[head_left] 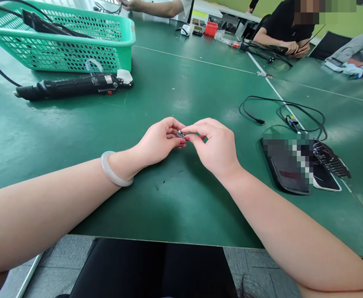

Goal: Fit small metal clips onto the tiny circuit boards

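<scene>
Over the green worktop (156, 211), a small silvery part (180, 134) sits between the left hand (159, 141) and right hand (216, 145); the left, partly curled, holds it from one side with thumb and fingers, the right pinches its other side between thumb and forefinger.

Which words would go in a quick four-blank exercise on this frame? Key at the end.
1. The right hand and left hand meet at a small metallic part over the green ____.
2. A pale bangle circles the ____ wrist.
3. The black handheld tool lies in front of the perforated ____.
4. From the wearer's view, the dark phone-like device lies to the ____ of both hands.

Missing words: table; left; basket; right.
</scene>
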{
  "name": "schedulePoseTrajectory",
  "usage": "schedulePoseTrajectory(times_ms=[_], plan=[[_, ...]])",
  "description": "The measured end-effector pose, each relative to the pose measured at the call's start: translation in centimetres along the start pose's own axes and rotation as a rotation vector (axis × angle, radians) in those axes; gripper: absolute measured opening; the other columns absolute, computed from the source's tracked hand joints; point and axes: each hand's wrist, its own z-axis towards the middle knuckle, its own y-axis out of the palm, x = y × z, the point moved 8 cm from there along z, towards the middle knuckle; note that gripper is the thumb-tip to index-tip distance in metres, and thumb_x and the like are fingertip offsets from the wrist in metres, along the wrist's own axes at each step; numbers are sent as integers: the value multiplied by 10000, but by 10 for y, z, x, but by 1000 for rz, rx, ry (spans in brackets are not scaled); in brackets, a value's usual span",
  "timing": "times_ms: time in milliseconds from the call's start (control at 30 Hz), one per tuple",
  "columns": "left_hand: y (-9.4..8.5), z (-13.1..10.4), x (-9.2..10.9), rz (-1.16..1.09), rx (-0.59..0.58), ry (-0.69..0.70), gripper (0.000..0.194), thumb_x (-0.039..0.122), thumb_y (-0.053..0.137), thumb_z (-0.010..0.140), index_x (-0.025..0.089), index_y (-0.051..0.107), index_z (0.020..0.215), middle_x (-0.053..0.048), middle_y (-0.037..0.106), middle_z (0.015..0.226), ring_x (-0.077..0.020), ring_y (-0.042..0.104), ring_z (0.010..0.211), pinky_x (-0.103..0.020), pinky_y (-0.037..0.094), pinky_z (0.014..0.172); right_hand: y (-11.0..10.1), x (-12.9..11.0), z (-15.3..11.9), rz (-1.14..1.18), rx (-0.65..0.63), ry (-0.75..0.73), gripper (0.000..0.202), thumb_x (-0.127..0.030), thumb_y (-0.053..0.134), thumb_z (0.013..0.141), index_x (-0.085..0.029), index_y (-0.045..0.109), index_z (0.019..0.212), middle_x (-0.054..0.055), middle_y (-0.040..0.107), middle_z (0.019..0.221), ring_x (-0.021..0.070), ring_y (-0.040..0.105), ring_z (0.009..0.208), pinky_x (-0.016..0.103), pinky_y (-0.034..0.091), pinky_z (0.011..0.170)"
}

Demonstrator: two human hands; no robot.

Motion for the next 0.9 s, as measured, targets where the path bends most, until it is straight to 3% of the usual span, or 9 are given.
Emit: schedulePoseTrajectory(times_ms=[467,900], plan=[[2,-2,2,-9,-29,17,185,30,627,762,167,529,839,-5,674,803,-117,678,760,-292,560,754,-1,2,5,51,-74,-103,332,-147,556,857,-363,740,1028,8,512,934,127,490,752,324,478,735],[4,-2,3,12,-51,13,187,28,621,749,166,524,829,0,657,796,-122,674,773,-292,559,751,2,2,8,93,-146,-111,279,-150,569,836,-326,743,965,13,498,954,132,469,762,337,462,752]])
